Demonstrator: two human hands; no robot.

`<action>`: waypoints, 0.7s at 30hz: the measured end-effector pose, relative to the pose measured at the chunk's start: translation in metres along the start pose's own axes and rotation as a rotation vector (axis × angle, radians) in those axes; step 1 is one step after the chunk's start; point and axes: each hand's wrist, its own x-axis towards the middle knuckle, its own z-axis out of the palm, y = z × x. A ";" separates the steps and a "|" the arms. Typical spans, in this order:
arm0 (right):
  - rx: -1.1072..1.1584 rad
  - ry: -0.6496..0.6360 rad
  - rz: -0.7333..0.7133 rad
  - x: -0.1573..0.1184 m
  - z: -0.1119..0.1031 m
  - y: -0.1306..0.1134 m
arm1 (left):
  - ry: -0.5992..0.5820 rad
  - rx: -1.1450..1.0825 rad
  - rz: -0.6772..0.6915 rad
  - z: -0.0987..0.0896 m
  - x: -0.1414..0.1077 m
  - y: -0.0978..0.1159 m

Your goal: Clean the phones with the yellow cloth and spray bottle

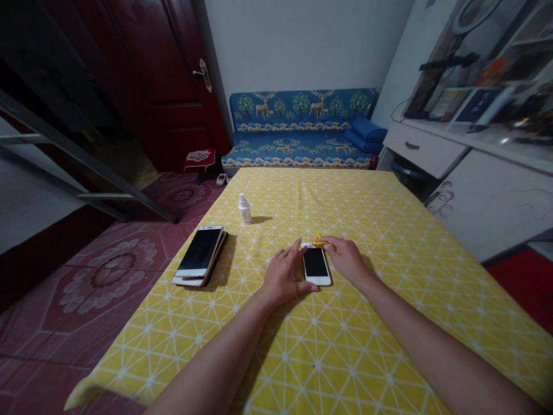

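Note:
A white phone (316, 264) with a dark screen lies face up on the yellow patterned tablecloth (315, 357). My left hand (283, 274) rests at its left side, fingers apart, with the thumb at the lower edge and a fingertip near the top corner. A small yellow cloth (319, 241) is pinched in my right hand (344, 256) over the phone's top edge. Part of the cloth is hidden by my fingers.
A stack of phones (201, 252) lies near the table's left edge. Behind it stands a small white bottle (245, 209). A blue patterned sofa (298, 138) is beyond the table's far edge, with a white cabinet (484, 190) to the right.

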 end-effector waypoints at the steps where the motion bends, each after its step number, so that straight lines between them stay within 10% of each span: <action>1: 0.003 -0.005 -0.001 0.001 0.000 0.000 | 0.001 0.001 -0.001 0.000 0.000 0.000; 21: -0.017 0.065 -0.061 -0.046 -0.005 -0.013 | 0.168 0.131 -0.105 0.005 0.002 0.009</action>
